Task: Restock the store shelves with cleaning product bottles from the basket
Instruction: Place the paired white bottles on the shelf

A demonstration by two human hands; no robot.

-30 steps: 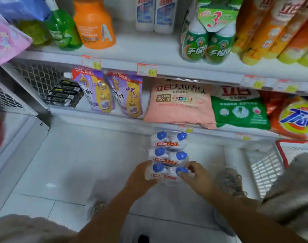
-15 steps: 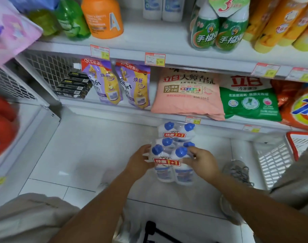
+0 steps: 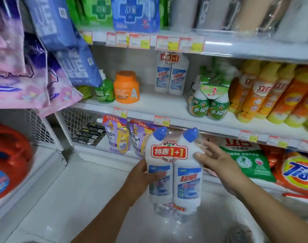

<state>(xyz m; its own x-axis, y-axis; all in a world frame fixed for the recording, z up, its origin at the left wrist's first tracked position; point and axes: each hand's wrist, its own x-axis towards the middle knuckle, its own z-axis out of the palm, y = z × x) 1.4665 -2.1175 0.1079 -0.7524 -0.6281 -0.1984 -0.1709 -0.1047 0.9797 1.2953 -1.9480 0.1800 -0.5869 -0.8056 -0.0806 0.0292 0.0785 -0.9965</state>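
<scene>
A twin pack of white cleaner bottles with blue caps and a red "1+1" label is held upright in the air in front of the shelves. My left hand grips the left bottle's body from the side. My right hand rests against the right bottle's shoulder, fingers fairly straight. Another twin pack shows blurred below it on the floor. A matching twin pack stands on the middle shelf, with a bare stretch of shelf in front of it.
On the middle shelf stand an orange tub, a green pump bottle, green-labelled bottles and orange-yellow bottles. The bottom shelf holds purple refill pouches and detergent bags. Hanging packs crowd the left.
Both hands have lifted one twin pack from the stack on the floor up to about bottom-shelf height. My view has tilted up, showing the middle and upper shelves.
</scene>
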